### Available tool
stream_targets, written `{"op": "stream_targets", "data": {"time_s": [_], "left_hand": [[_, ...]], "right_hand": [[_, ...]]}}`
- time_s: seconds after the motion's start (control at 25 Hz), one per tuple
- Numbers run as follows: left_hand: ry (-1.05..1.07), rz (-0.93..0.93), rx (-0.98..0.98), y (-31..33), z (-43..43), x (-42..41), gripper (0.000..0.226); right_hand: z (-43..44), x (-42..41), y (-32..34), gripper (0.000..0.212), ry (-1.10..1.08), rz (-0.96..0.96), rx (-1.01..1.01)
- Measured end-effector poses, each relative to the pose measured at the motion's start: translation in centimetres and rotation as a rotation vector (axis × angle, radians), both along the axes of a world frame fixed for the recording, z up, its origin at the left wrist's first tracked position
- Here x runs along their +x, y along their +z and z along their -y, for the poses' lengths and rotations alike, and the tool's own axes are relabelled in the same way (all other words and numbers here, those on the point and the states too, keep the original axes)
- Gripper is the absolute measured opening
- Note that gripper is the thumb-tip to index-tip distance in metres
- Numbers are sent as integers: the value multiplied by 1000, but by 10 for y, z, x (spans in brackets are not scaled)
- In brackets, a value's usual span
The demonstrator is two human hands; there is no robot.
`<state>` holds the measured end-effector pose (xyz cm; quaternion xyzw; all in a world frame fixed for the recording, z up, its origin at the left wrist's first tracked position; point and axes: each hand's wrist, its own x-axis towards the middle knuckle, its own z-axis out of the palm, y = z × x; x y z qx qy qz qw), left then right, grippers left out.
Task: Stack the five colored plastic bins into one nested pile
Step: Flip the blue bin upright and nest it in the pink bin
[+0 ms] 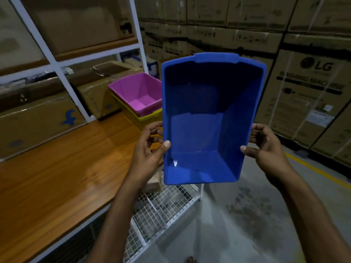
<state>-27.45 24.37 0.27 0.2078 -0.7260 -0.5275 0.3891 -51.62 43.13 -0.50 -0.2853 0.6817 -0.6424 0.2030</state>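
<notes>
Blue bin (pixel 210 118) carried toward the pile.
Left hand (pixel 150 149) and right hand (pixel 266 147) clamp opposite rims, mouth tilted up, ready for nesting into pink bin (pixel 138 93).

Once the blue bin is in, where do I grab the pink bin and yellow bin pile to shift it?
Take the yellow plastic bin under its protruding rim, one hand per long side, coming from the sides. The pink plastic bin sits nested inside it, so lifting the pink rim would probably pull them apart.

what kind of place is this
Most likely a warehouse or stockroom. Stacked brown cardboard cartons wall the back, one printed LG washing machine carton stands at the right, and white metal shelving holds more boxes above a wooden worktop.
</notes>
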Motion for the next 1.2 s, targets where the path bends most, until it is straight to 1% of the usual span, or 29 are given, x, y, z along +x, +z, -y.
{"op": "stream_targets", "data": {"time_s": [0.2, 0.36, 0.52, 0.72, 0.84, 0.96, 1.04, 1.12, 1.2], "left_hand": [[74, -128, -4, 30, 56, -38, 44], [174, -182, -23, 61, 88, -63, 46], [244, -193, 0, 83, 119, -81, 48], [360, -158, 23, 113, 157, -102, 41], [494, -141, 90, 134, 182, -122, 29], [564, -91, 191, 154, 211, -124, 23], [653, -14, 182, 163, 228, -127, 24], [730, 62, 165, 168, 239, -126, 26], [784, 98, 160, 167, 251, -125, 28]], "right_hand": [[63, -49, 52, 52, 122, -59, -107], [120, -80, 80, 51, 219, -86, -170], [177, -123, 96, 53, 366, -56, -197], [257, -166, 117, 54, 575, 57, -217], [311, -187, 137, 48, 676, 142, -169], [354, -188, 149, 38, 777, 208, -111], [384, -188, 158, 33, 871, 221, -74], [413, -184, 161, 34, 902, 193, -37], [438, -179, 159, 35, 890, 155, -24]]}}
